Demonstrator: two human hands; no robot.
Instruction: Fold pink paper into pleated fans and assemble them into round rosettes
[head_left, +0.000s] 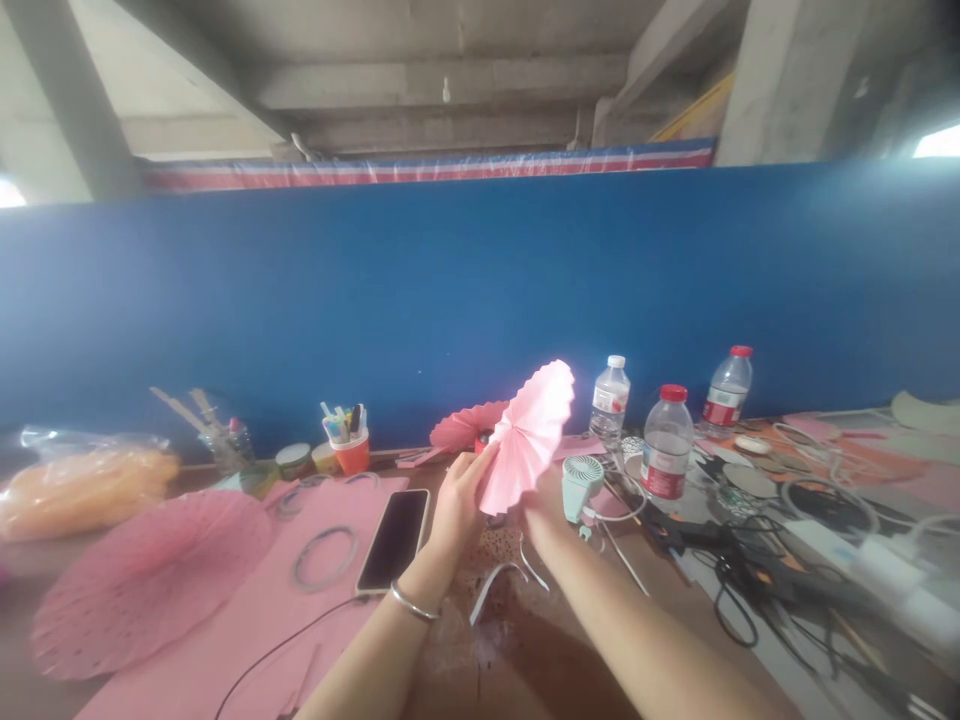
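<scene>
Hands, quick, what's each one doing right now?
Left hand: closed on the pink fan.
Right hand: at the fan's lower edge, fingers hidden behind it; grip can't be told.

Dark-screened phone [393, 540], mint handheld fan [579, 486], three capped bottles [667, 450], blue partition [420, 290], orange-and-white cup [352, 457] of what look like pens [345, 423]

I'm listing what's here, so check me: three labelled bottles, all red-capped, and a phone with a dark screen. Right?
Not quite: in the head view, the leftmost labelled bottle has a white cap. The other two bottles have red caps, and the phone has a dark screen.
</scene>
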